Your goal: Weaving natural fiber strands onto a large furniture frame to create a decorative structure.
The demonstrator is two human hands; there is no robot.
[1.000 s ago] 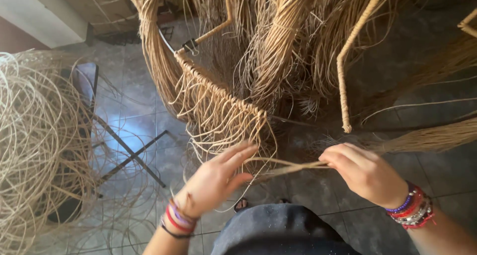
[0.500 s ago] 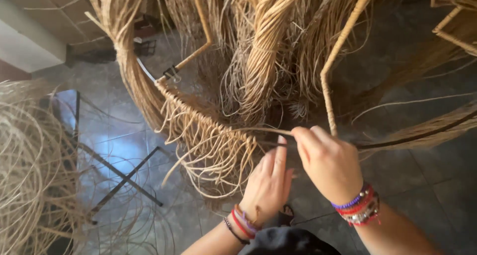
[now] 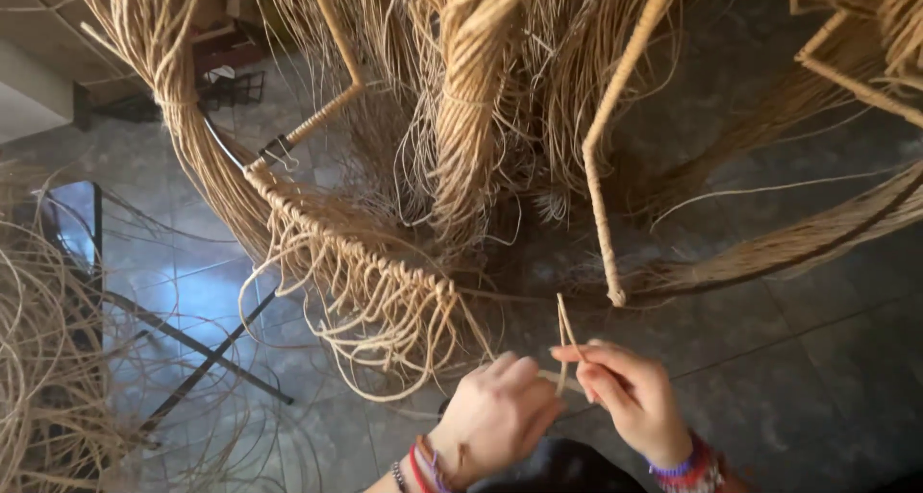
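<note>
Head view: both hands (image 3: 562, 406) pinch a rattan strand (image 3: 563, 344); woven frame (image 3: 385, 277) beside.

Left hand (image 3: 495, 416) and right hand (image 3: 630, 397) side by side at bottom centre, touching, both on a folded rattan strand (image 3: 563, 344) that sticks up between them. Woven frame edge (image 3: 356, 262) runs up-left from just above the left hand. Wrapped rod (image 3: 606, 166) hangs above the right hand. Hanging bundles (image 3: 471, 99) behind. Loose coil (image 3: 38, 358) far left on the floor (image 3: 817, 358).
</note>
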